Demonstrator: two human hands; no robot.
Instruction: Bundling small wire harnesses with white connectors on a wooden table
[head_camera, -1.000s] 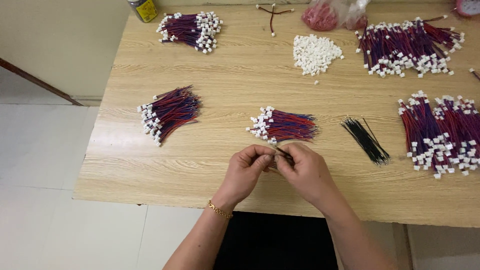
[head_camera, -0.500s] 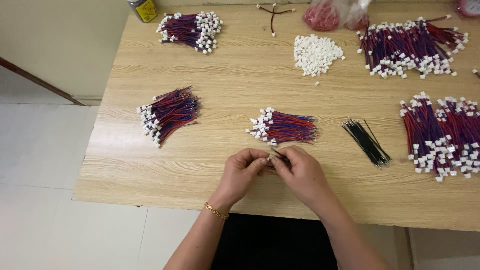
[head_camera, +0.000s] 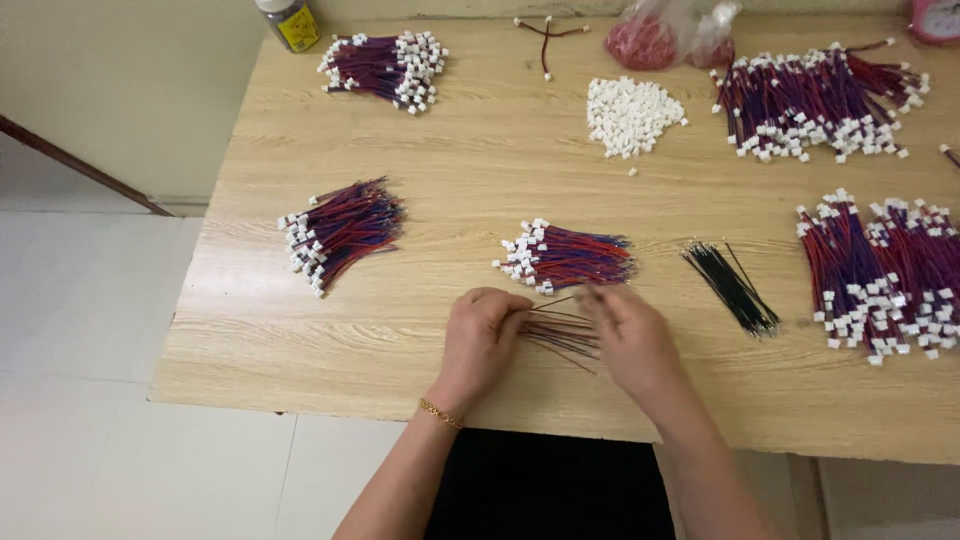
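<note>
— So, where are the hands?

— Low on the desk (head_camera: 300, 330), near its front edge. The left hand (head_camera: 483, 343) is curled, fingers pinching the ends of some loose wires (head_camera: 562, 335). The right hand (head_camera: 632, 340) lies on the same wires, fingers bent; it is blurred, so I cannot tell whether it grips them.

— And the wires?

— Red and dark, lying flat between the two hands, touching both.

— What's around?

— Just behind, a wire bundle (head_camera: 567, 257) with white plugs. Right of it, black ties (head_camera: 732, 288). Farther back, a heap of white plugs (head_camera: 630, 115).
</note>
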